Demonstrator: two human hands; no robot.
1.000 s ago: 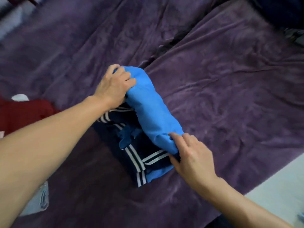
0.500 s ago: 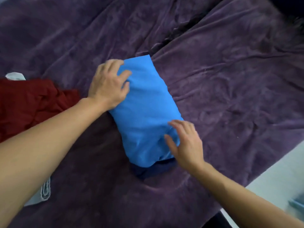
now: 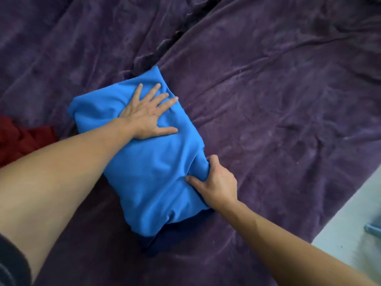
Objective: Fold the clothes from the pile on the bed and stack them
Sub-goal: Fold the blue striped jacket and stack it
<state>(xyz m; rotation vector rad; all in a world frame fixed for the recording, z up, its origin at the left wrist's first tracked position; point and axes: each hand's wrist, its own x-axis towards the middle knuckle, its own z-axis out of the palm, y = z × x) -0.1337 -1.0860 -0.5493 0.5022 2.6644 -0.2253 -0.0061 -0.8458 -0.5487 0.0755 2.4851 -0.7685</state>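
While hands (image 3: 147, 115) hold it, smooth oblong blue bundle (image 3: 156, 182), plush bedspread (image 3: 268, 100)

Left hand (image 3: 147, 115) lies flat, fingers straight and spread, arm stretched forward. Right hand (image 3: 216, 183) has fingers curled, thumb out, pinching the cloth (image 3: 156, 182).

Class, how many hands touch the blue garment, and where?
2. The left hand presses flat on the blue garment, at its far end; the right hand grips its right edge. None hidden.
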